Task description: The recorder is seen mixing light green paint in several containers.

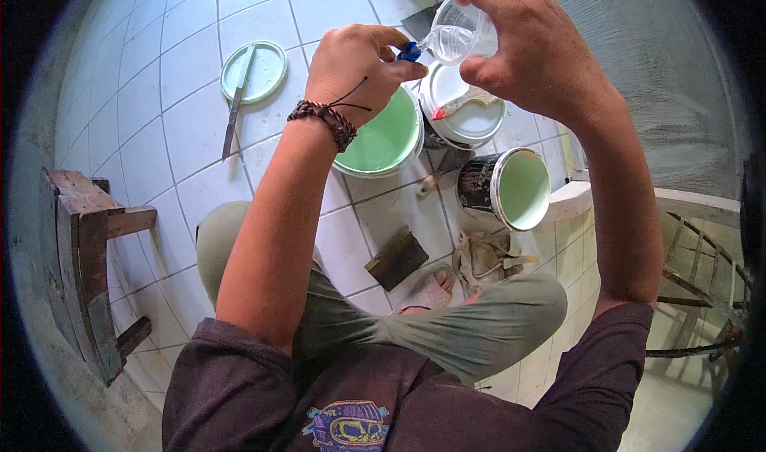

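A clear plastic bottle (456, 39) with some clear liquid lies tilted in my right hand (531, 49), whose fingers and thumb are curled round its wide end. My left hand (351, 65) pinches a blue cap (409, 51) at the bottle's narrow neck; whether the cap is loose or still on is too small to tell. Below my hands stands a bucket of light green paint (379, 137), partly hidden by my left wrist. Beside it is a white-lidded bucket (463, 129), with a red-tipped tube-like thing (463, 102) lying on the lid.
A dark bucket (523, 189) with pale green inside leans to the right. At left, a flat stick (234, 117) rests across a pale green lid (271, 73). A dark block (396, 259) and a crumpled rag (483, 262) lie before my legs. A wooden stool (88, 252) stands left.
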Motion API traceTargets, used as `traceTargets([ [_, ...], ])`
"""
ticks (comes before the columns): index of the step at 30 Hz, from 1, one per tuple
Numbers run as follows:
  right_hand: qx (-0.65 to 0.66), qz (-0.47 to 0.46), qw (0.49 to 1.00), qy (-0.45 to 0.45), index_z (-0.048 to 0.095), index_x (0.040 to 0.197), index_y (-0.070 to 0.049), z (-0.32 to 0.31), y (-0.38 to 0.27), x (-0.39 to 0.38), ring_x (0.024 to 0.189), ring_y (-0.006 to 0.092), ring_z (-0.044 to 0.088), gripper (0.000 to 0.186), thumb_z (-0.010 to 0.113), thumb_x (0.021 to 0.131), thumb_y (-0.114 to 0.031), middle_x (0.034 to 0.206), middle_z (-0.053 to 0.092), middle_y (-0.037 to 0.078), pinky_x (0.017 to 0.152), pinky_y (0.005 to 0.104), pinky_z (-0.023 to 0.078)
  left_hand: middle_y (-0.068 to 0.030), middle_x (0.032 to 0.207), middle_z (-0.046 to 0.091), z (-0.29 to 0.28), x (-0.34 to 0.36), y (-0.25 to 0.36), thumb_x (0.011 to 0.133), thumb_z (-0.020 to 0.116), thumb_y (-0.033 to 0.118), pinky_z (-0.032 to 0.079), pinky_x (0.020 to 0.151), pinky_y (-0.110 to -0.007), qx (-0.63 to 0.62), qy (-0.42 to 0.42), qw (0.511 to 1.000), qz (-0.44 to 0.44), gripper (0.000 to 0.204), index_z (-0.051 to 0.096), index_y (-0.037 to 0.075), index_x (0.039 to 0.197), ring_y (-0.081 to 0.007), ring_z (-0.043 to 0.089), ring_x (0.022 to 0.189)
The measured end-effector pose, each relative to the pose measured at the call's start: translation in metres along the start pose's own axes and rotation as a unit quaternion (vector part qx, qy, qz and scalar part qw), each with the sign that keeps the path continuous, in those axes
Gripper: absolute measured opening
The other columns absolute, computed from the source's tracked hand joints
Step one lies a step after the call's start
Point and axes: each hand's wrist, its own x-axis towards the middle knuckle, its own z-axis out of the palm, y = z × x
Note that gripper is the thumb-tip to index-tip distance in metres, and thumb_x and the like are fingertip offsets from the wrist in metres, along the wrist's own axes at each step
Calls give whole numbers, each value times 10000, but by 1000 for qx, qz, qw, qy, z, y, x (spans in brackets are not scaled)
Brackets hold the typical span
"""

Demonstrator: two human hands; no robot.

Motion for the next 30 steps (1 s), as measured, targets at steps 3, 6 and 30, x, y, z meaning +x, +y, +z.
traceTargets([
  [3, -19, -13, 1000, 11, 514, 1268, 49, 2, -1, 0, 1138, 346, 565, 656, 711, 657, -87, 1189, 595, 225, 1015, 405, 433, -136, 891, 736, 1, 0, -1, 725, 816, 330, 561, 689, -315, 9, 0, 1000, 2, 389, 745, 77, 1012, -201, 707, 734],
  [6, -42, -26, 998, 25, 522, 1268, 42, 5, -2, 0, 1130, 337, 568, 650, 704, 655, -76, 1180, 600, 213, 1016, 402, 426, -134, 886, 737, 1, 1, 1, 731, 816, 326, 563, 694, -311, 10, -5, 1000, -6, 382, 746, 78, 1012, -194, 708, 740],
  [30, 150, 353, 919, -88, 598, 1245, -64, 84, 87, -174, 939, 249, 611, 684, 767, 586, -141, 1099, 643, 133, 872, 349, 496, -131, 907, 735, -6, 2, -4, 754, 801, 314, 570, 717, -298, 24, -7, 1000, -19, 408, 730, 55, 1061, -181, 710, 780],
])
